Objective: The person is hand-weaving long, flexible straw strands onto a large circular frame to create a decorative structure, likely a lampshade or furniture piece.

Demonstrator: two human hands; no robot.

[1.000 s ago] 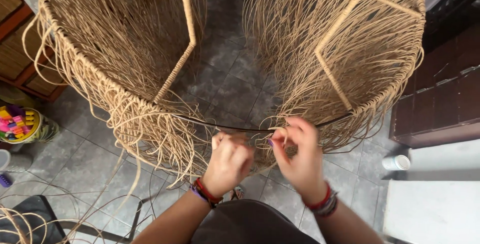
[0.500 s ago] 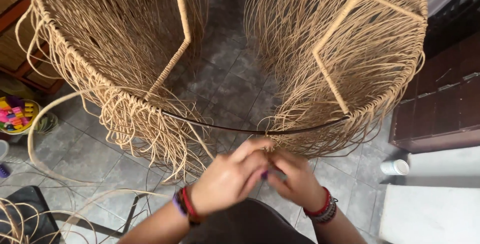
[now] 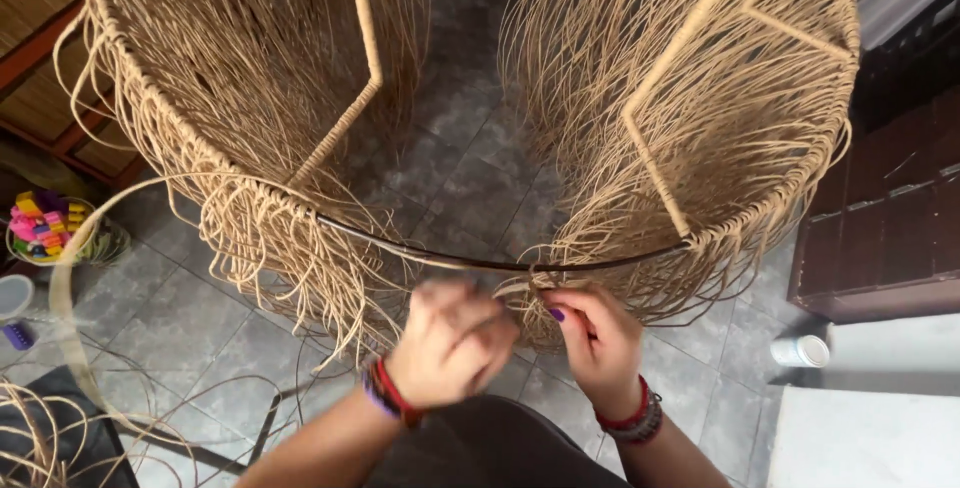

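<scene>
A dark metal hoop [image 3: 430, 254] formed the near rim of a large round frame [image 3: 700, 128], hung on both sides with long tan rattan strands [image 3: 290, 238]; a bare stretch of the hoop showed between the two woven sections. At the near end of the right section, just under the hoop, lay a small bundle of strands [image 3: 535, 288]. The right hand [image 3: 598, 343] pinched this bundle between thumb and fingertips, touching it directly. The left hand [image 3: 452, 340], blurred, was curled into a loose fist just beside the right one; whether it gripped a strand could not be told. Both wrists carried bands, red and purple on the left, red and dark on the right. Tan wrapped uprights [image 3: 365, 58] rose inside the frame. Beneath it lay a grey tiled floor [image 3: 470, 168]. Well apart at the left stood a small basket of coloured pieces [image 3: 45, 228], with loose rattan coils [image 3: 40, 428] at the lower left. A white cylindrical container [image 3: 800, 350] lay at the right beside dark wooden furniture [image 3: 890, 238].
</scene>
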